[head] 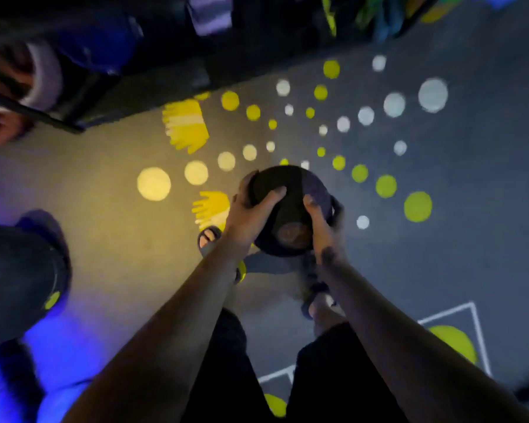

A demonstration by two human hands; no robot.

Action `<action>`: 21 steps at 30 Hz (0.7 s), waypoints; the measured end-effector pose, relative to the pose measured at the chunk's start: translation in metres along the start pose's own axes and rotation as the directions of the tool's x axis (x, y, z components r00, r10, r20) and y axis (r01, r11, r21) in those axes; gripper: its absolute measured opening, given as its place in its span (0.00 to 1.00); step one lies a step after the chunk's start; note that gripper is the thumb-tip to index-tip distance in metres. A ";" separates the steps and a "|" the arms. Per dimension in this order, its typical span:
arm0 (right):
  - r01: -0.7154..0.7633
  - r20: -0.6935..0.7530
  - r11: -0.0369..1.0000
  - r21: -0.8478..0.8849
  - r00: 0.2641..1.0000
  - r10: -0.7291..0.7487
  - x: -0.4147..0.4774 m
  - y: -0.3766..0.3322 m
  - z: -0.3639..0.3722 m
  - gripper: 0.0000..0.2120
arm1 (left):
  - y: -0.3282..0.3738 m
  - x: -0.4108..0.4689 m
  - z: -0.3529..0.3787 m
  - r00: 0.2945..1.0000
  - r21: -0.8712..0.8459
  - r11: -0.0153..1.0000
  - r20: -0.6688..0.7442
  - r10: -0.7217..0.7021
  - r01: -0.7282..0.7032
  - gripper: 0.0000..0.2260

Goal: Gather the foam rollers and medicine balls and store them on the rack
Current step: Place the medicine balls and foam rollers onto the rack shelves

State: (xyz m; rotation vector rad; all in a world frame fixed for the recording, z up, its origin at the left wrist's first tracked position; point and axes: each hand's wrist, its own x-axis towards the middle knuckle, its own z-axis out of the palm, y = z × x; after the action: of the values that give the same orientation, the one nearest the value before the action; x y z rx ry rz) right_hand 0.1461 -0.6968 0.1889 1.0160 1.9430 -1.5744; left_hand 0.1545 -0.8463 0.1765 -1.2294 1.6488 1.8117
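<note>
A dark medicine ball (290, 190) with a round orange-brown label on its near side is held in front of me above the floor. My left hand (251, 206) grips its left side, thumb across the top. My right hand (321, 215) grips its right side, fingers wrapped round the far edge. The dark rack (153, 71) stands at the upper left, with a blue rounded thing (98, 41) on it that is blurred.
The grey floor (471, 178) carries yellow and white dots and yellow hand prints (185, 125). A large dark round object (16, 282) sits at the left edge. My sandalled feet (209, 239) are below the ball. White floor lines (458, 312) lie at the lower right.
</note>
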 end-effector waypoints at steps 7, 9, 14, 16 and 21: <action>0.351 0.132 0.931 0.106 0.923 -0.363 -0.151 -0.225 0.078 0.23 | 0.219 -0.128 -0.116 0.921 -0.079 0.918 -0.059 0.384 -0.388 0.34; 0.420 0.133 0.893 0.163 0.887 -0.442 -0.180 -0.265 0.105 0.32 | 0.267 -0.150 -0.145 0.862 -0.076 0.861 -0.119 0.493 -0.503 0.31; 0.513 0.116 0.811 0.281 0.821 -0.559 -0.244 -0.343 0.157 0.40 | 0.354 -0.184 -0.208 0.769 -0.049 0.779 -0.207 0.605 -0.626 0.37; 0.548 0.120 0.781 0.299 0.790 -0.601 -0.257 -0.370 0.174 0.46 | 0.384 -0.191 -0.230 0.747 -0.075 0.750 -0.205 0.633 -0.657 0.37; 0.623 0.178 0.711 0.325 0.698 -0.693 -0.262 -0.455 0.230 0.51 | 0.469 -0.196 -0.268 0.606 -0.104 0.603 -0.272 0.748 -0.791 0.39</action>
State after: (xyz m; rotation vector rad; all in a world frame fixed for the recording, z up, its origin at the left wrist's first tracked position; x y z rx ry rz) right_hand -0.0614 -1.0255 0.6106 0.0801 2.0474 -2.2399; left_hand -0.0147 -1.1523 0.6320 -0.8123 2.4246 2.4831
